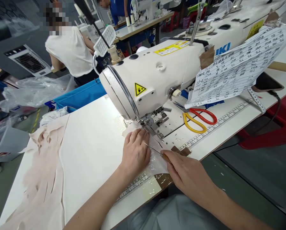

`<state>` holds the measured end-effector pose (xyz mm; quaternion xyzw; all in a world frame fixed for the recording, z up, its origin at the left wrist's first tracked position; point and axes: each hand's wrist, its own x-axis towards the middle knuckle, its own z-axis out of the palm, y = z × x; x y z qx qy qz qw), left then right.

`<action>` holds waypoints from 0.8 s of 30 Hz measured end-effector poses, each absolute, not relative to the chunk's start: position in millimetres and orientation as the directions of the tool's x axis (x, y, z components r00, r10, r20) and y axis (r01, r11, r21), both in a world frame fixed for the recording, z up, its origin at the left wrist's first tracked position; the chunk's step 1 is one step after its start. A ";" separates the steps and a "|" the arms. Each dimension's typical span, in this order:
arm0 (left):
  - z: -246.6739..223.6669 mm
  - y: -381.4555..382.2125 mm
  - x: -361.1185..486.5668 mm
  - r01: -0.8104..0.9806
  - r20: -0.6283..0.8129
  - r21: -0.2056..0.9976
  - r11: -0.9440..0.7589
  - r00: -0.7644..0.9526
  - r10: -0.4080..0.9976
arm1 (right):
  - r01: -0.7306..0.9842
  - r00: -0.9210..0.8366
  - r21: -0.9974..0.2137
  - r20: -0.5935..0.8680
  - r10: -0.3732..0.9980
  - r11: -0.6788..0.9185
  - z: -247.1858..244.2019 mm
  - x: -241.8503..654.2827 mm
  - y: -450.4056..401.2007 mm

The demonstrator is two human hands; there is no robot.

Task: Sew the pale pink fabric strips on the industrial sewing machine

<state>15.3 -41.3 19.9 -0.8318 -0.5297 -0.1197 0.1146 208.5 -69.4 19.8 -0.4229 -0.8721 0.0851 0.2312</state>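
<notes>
Your white counter slants across the view and carries the white sewing machine, whose rounded head end faces left. Beyond the counter hangs a blue cloth trough; you can't see down into it. A pale pink cloth lies rumpled over the counter's left end, its long axis running from the far side toward you. At the far left stands a translucent bin with clear plastic bunched near its top; its contents can't be made out. The written sheet leans against the machine's right part.

Your left hand presses down just in front of the needle area, fingers side by side on a thin pale fabric piece; you can't tell whether they pinch it. That piece runs lengthwise from beneath the needle area toward the counter's near edge, slanting to your right. The scissors lie right of the needle area, blades pointing away and left, red and yellow handles toward the right. Your right hand has its fingers closed around the wooden handle of an awl, its thin shaft pointing away and left, toward your left hand, above the fabric piece.
</notes>
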 end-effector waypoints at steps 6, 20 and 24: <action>17.4 -48.0 26.4 0.910 0.299 -0.066 -0.410 0.410 0.862 | 0.705 -0.518 -0.340 0.352 0.780 0.622 20.3 221.5 -69.0; 15.2 -50.9 26.0 0.903 0.308 -0.106 -0.417 0.429 0.849 | 0.641 -0.361 -0.645 0.225 0.905 0.416 9.5 246.1 -63.2; 16.2 -51.9 25.5 0.900 0.287 -0.103 -0.423 0.434 0.854 | 0.636 -0.355 -0.662 0.205 0.912 0.396 11.7 245.5 -63.7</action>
